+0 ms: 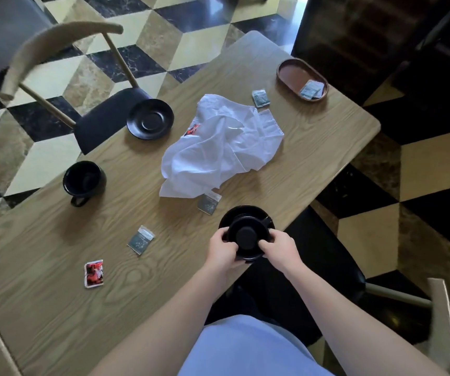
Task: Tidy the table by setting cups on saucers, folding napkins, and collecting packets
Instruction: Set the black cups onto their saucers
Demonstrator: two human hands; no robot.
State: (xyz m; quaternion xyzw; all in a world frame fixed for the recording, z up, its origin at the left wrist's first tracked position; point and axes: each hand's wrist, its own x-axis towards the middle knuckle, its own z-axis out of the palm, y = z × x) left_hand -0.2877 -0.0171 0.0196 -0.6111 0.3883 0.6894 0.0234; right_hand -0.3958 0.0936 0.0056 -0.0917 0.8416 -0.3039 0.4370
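Observation:
Both my hands grip a black cup (pixel 246 238) at the table's near edge, my left hand (pixel 222 251) on its left side and my right hand (pixel 280 246) on its right. The cup is above a black saucer (pixel 248 213); whether they touch I cannot tell. A second black cup (pixel 84 181) stands at the left, and an empty black saucer (pixel 150 119) lies farther back. A crumpled white napkin (pixel 221 147) covers the table's middle. Grey packets (pixel 141 239) (pixel 209 202) (pixel 261 98) and a red packet (pixel 93 273) lie scattered about. Another red packet (pixel 192 130) peeks out of the napkin.
A brown oval tray (pixel 290 74) at the far right corner holds a couple of packets (pixel 311 89). A wooden chair with a black seat (pixel 109 115) stands at the table's far left side. Another chair (pixel 439 302) is at my right. The table (pixel 55 308) is light wood.

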